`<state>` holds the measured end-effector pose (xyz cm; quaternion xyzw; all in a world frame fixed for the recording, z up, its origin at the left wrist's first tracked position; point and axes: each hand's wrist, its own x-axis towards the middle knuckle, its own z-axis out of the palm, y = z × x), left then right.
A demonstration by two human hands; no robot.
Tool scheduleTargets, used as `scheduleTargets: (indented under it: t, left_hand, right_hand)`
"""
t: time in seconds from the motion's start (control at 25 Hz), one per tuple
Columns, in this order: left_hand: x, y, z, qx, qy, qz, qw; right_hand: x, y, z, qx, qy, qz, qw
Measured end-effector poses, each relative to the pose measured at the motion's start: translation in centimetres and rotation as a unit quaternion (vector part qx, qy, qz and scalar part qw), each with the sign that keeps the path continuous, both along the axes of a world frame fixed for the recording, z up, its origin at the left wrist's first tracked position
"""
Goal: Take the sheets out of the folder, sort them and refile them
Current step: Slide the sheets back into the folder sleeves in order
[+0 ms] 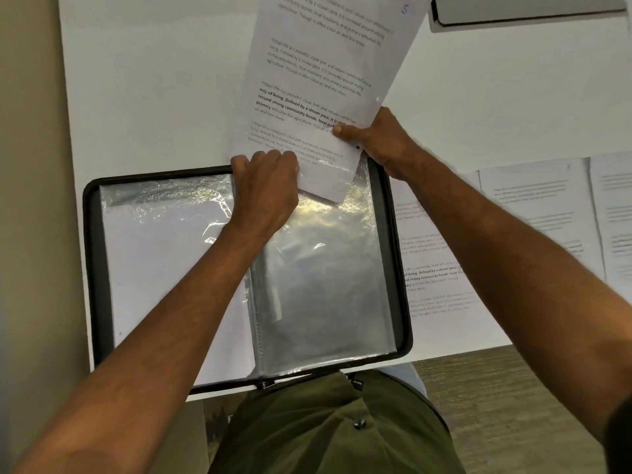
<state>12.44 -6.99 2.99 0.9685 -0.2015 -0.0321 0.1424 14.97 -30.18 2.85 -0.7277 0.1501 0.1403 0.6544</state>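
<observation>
from the head camera, the right hand (pixel 379 138) is pinching a printed sheet (pixel 325 80) at its right edge, thumb lying flat on the printed face and the other fingers hidden behind the paper. the left hand (pixel 265 186) is sitting just down and left of that grip, fingers curled at the top edge of the right-hand clear sleeve (pixel 325 275), seemingly pinching the plastic at its mouth, though the fingertips are hidden. the sheet's lowest corner is resting inside or against that mouth, between the two hands; which of the two cannot be told. from the grip, the sheet's long axis is running up and away, leaning right toward the far edge of the white table (pixel 154 97), its top passing out of view; the text lines are slanting down to the right. the open folder (pixel 90 268), black-rimmed, is lying flat below both hands, its spine running toward the person and its near edge hanging over the table's near edge. left of the grip, the left-hand sleeve (pixel 164 268) is holding a pale page. right of the grip, just beyond the folder's rim, loose sheets (pixel 533 217) are lying flat on the table, one partly tucked under the folder's edge. bare tabletop is spreading left of and beyond the raised sheet. far up and right of the grip, a grey laptop (pixel 526 8) is sitting near the far edge.
</observation>
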Motion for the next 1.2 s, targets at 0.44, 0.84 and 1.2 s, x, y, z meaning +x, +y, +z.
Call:
scheduleTargets:
  t: [0.44,0.84,1.2]
  left_hand:
    - [2.0,3.4,-1.3,-0.04,0.058,0.013,0.997]
    - [3.7,7.3,-2.2,-0.005,0.09,0.144,0.986]
    - [6.8,7.2,-1.4,-0.29,0.28,0.265,0.876]
  right_hand:
    - [0.9,-1.5,0.9,-0.007,0.053,0.109,0.993]
    - [1.7,-1.8,1.2,-0.007,0.07,0.147,0.987]
    - [3.0,-1.8,0.3,-0.044,0.107,0.244,0.963]
